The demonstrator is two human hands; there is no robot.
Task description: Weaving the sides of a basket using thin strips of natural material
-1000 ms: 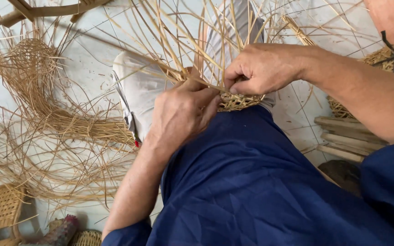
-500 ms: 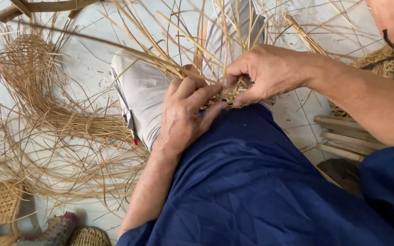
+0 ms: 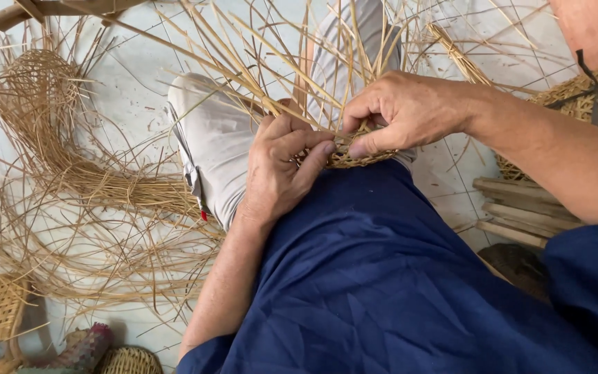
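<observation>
Resting on the lap, against the blue cloth (image 3: 382,277) and just beside the grey-trousered knee (image 3: 216,138), a small woven base (image 3: 358,154) is being pinched from both sides. The left hand (image 3: 282,170) is being curled around its near edge, fingers bent and closed, the thumb being pressed towards the weave. The right hand (image 3: 399,111) is being brought over from the far side, wrist bent down, its thumb and forefinger being closed on one thin cane strand (image 3: 340,104) just above the rim. Many loose stakes (image 3: 271,76) are being left fanning upward between the hands; one could probably be kinked or snapped if it is being bent too sharply, and the weave could be slackened if the pinch is being eased. A strand springing free could also be flicked towards the face. More cane (image 3: 70,180) is lying on the tiled floor (image 3: 126,97), well apart.
</observation>
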